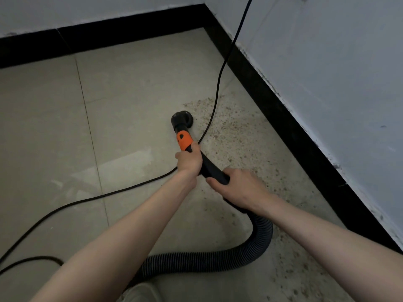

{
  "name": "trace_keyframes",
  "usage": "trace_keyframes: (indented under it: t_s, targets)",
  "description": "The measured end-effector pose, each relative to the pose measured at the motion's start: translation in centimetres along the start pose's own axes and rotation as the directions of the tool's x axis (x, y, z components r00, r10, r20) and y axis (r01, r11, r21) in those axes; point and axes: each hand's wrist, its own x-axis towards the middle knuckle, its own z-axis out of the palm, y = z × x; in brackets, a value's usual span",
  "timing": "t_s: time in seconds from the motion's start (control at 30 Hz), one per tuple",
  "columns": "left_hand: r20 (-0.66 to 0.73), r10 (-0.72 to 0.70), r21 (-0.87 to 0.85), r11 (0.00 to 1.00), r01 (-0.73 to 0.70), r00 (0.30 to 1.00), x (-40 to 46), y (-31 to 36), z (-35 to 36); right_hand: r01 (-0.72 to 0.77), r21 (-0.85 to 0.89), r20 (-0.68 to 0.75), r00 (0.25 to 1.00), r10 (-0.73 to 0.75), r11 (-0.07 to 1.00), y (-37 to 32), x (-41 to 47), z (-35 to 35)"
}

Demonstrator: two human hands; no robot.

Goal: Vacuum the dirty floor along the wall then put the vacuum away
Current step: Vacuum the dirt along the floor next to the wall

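Vacuuming underway: we grip the black-and-orange vacuum wand (184,140) with left hand (188,160) and right hand (236,188) (speckled grit (237,136) along the wall remains).

Dim, flat, greyish light; soft faint shadows; no glare; slightly soft focus; wide-angle bending toward edges.

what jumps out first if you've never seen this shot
The orange collar of the vacuum nozzle, gripped by the left hand mid-floor. Next, the speckled dirt along the black baseboard on the right, and the black cable crossing it.
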Motion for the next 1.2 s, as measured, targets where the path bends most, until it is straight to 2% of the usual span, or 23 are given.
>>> trace_keyframes:
  t_s: [0.2, 0.33, 0.7, 0.93, 1.2]
  targets:
    - [-0.010, 0.028, 0.065, 0.998, -0.027, 1.000, 3.9, 3.3, 0.6, 0.026, -0.061, -0.013, 1.000, -0.027, 0.998, -1.4, 4.6, -1.1]
    - [0.001, 0.045, 0.073, 0.996, -0.045, 0.999, 5.4, 4.3, 0.7, 0.020, -0.008, -0.009, 1.000, -0.020, 1.000, -1.4, 6.4, -1.2]
    - [0.075, 0.118, 0.243, 0.961, -0.133, 0.990, 6.9, 4.8, 3.9, -0.048, 0.091, -0.065, 0.996, 0.054, 0.995, 0.9, 6.8, -1.6]
    - [0.164, 0.126, 0.297, 0.940, -0.170, 0.978, 6.9, 5.8, 6.5, -0.118, 0.183, -0.090, 0.987, 0.137, 0.976, 2.1, 6.9, -2.1]
    - [0.279, 0.125, 0.326, 0.920, -0.217, 0.952, 8.1, 7.3, 8.3, -0.149, 0.203, -0.148, 0.972, 0.180, 0.968, 2.8, 8.2, -2.4]
